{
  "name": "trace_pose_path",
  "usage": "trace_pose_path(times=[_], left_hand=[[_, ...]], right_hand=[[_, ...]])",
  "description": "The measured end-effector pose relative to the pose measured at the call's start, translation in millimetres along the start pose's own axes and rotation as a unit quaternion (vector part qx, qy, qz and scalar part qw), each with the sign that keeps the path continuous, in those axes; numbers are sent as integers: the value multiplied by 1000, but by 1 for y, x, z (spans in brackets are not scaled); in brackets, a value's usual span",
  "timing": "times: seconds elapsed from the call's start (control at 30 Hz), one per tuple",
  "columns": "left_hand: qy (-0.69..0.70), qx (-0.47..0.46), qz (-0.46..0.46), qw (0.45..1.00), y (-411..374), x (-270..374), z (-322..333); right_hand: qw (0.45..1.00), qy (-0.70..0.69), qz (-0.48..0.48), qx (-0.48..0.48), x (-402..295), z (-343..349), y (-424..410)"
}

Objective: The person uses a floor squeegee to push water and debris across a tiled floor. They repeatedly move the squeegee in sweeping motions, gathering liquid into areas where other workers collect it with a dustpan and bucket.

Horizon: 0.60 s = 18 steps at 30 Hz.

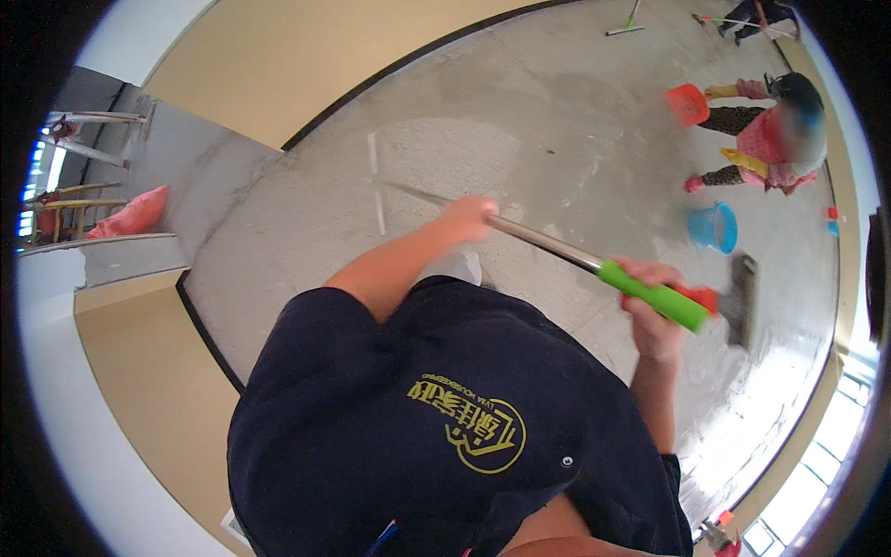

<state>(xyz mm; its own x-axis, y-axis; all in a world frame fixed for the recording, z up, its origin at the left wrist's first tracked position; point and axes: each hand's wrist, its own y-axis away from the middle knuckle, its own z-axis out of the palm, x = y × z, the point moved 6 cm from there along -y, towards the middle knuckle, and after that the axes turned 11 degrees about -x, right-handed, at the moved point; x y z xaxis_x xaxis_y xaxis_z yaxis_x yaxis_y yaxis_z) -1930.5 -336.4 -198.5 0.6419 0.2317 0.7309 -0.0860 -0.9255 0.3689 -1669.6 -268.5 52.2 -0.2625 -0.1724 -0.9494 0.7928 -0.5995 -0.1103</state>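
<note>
My left hand (pixel 473 217) is closed around the metal pole (pixel 543 240) of a floor squeegee. The pole slopes down to a long, pale squeegee head (pixel 376 184), blurred against the wet concrete floor (pixel 445 150). At the upper end, my right hand (pixel 654 306) grips the green handle sleeve (pixel 651 296). That same hand also holds a scraper with a red handle (pixel 699 299) and a wide, flat blade (pixel 739 303), which points outward to the right. A dark shirt with yellow writing covers my chest below.
At right, a person (pixel 773 139) in yellow gloves holds a red dustpan (pixel 688 104) near a blue bucket (pixel 713 228). Another squeegee (pixel 625 30) and a second person (pixel 759 17) are farther off. A pink sack (pixel 132 212) lies left, past the beige wall's corner (pixel 284 148).
</note>
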Motion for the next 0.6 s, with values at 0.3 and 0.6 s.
trace_pose_path(times=[0.3, 0.6], left_hand=[[10, 80, -143, 986, 56, -215, -101], [17, -42, -142, 989, -93, -138, -194]], right_hand=[[977, -97, 161, -104, 145, 86, -170], [997, -48, 50, 31, 88, 5, -277]])
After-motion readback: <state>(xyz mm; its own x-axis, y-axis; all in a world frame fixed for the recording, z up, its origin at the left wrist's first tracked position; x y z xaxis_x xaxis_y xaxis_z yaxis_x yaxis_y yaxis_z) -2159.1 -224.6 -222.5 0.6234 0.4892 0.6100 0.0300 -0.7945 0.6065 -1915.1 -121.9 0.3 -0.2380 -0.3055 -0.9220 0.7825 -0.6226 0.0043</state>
